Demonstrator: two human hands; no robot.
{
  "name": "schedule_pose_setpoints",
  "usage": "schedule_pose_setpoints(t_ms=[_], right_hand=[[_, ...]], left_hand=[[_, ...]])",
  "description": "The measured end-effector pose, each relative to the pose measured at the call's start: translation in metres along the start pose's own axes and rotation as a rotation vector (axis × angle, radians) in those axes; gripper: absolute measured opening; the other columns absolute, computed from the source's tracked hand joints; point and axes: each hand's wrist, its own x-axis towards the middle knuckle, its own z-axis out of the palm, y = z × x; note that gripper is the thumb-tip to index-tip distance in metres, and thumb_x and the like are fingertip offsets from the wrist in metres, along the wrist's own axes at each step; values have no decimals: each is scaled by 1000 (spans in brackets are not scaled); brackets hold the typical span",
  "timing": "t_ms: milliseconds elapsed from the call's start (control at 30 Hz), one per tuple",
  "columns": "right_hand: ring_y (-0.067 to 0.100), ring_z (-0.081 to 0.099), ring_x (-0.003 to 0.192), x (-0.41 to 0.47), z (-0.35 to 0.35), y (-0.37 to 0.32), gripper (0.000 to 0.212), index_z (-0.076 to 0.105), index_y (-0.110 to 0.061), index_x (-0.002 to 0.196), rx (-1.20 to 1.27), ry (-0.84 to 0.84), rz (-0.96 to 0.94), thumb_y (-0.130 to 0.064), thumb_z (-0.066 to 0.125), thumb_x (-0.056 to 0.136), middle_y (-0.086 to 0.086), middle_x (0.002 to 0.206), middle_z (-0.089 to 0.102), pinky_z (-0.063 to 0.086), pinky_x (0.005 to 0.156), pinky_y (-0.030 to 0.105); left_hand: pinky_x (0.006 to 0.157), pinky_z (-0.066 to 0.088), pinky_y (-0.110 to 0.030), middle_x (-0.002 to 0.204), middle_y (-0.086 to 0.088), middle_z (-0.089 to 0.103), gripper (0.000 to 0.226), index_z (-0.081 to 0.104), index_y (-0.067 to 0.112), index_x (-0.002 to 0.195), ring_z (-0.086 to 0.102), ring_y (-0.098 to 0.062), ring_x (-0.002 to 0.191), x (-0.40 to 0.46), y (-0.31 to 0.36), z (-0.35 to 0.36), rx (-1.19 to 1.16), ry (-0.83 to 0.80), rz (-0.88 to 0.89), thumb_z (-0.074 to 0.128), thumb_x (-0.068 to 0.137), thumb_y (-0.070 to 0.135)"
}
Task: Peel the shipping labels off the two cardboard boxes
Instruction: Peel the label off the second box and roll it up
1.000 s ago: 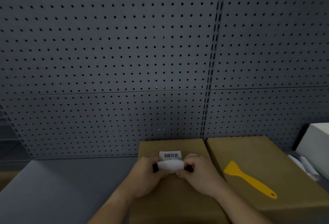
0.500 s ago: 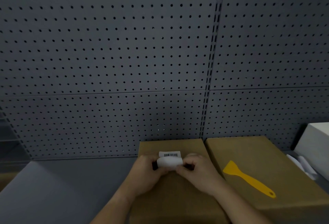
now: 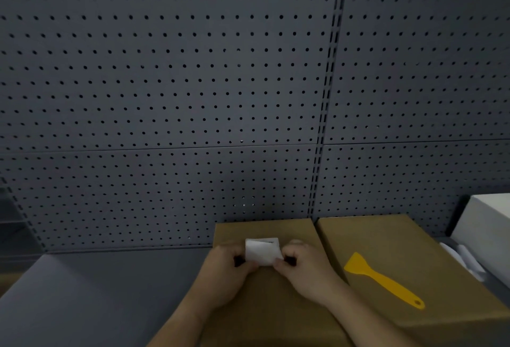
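Observation:
Two brown cardboard boxes stand side by side at the bottom of the head view. On the left box [image 3: 265, 299] a white shipping label [image 3: 262, 251] is curled up off the cardboard, its blank underside facing me and a thin strip of print showing at its far edge. My left hand [image 3: 229, 272] pinches the label's near left corner and my right hand [image 3: 306, 269] pinches its near right corner. The right box [image 3: 386, 239] shows no label on its top.
A yellow plastic scraper [image 3: 382, 280] lies on top of the right box. A white box [image 3: 485, 225] and some white paper sit at the far right. A grey pegboard wall [image 3: 193, 98] rises behind the boxes. Grey shelf surface [image 3: 96, 297] lies to the left.
The label has been rolled further back, away from me, so the barcode that showed earlier is now almost covered. Both hands have shifted slightly forward with it.

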Motion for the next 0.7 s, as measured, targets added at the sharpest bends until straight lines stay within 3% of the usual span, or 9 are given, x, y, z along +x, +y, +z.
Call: schedule_pose_setpoints(t_ms=[100,167,267,400,500,633,700], right_hand=[[8,51,75,1,-5,-1,29,61,-21,67,43,-24,-8,-40,67,88,-8,84,52,40,66,24],[7,55,79,4,-9,0,26,70,-16,77,35,-34,-23,-41,72,83,-7,87,56,42,66,22],[5,55,76,9,-9,5,30,68,-7,76,27,-1,-62,-36,77,81,-5,85,58,45,67,19],[9,58,77,9,-3,15,27,68,-10,73,54,42,-85,-34,76,84,-3,83,60,51,72,28],[11,57,78,10,-1,15,26,66,-11,74,64,64,-94,-32,75,85,-3,82,59,49,72,28],[11,58,81,12,-3,13,23,68,-13,77,80,50,-82,-33,74,87,-3,84,61,47,71,25],[10,55,77,12,-4,13,27,66,-11,75,94,42,-67,-33,70,90,-1,80,59,45,70,25]], left_hand=[[67,45,-3,82,24,63,16,62,46,86,56,20,80,0,1,0,10,-9,25,69,91,32],[72,46,-4,98,23,68,12,69,42,101,60,15,89,1,-2,1,-1,-12,28,68,91,35],[81,47,-6,112,25,68,23,70,37,114,61,11,100,3,-6,3,-10,-9,40,68,91,34],[75,46,-2,110,28,65,29,66,43,112,59,15,97,3,-6,2,-25,-37,24,74,86,32],[72,48,-5,108,22,69,38,70,33,115,63,8,93,11,-5,-3,1,-90,-33,80,79,31],[59,52,-12,81,14,74,11,72,40,87,66,5,69,26,0,-6,65,-128,-35,79,80,36],[65,54,-15,81,16,74,8,73,42,88,66,5,72,25,-2,1,62,-70,-39,76,81,42]])
